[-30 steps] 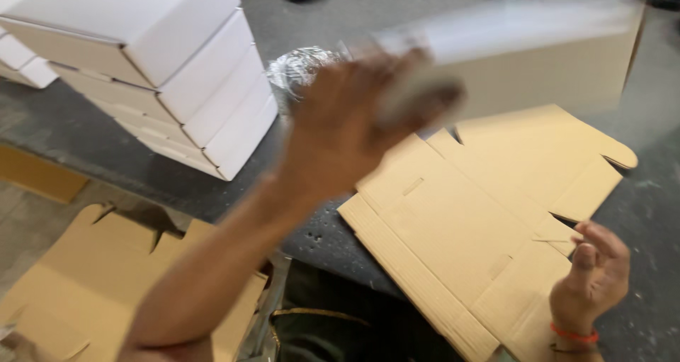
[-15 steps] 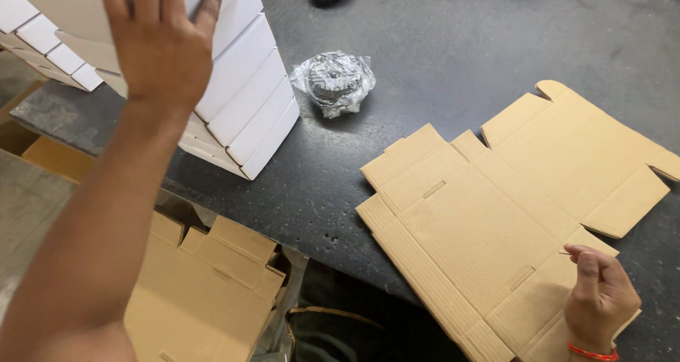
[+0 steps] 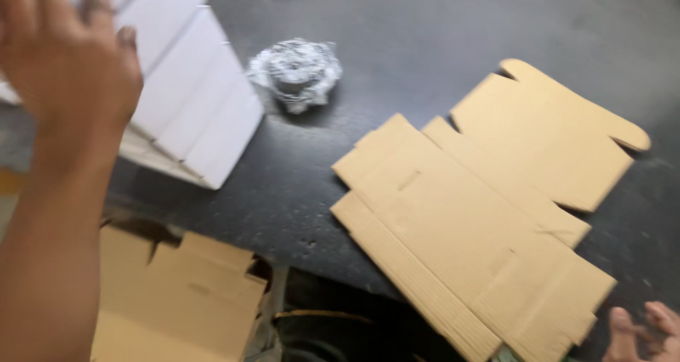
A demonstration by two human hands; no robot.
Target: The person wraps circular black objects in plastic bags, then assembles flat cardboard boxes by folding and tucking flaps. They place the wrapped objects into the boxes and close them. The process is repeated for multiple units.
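**Left hand up by the white boxes, right hand at the flat carton's corner**

The left hand (image 3: 67, 64) is raised with its fingers (image 3: 127, 47) spread loosely, holding nothing, right in front of the stack of folded white cardboard boxes (image 3: 191, 114). A flat, unfolded brown corrugated carton blank (image 3: 482, 213) lies on the dark surface (image 3: 425, 36). The right hand (image 3: 641, 330) sits just beside its near corner; I cannot tell how those fingers stand. A crinkled clear-wrapped round part (image 3: 294, 71) lies between stack and blank.

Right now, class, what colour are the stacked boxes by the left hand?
White, in the head view: the stacked boxes.
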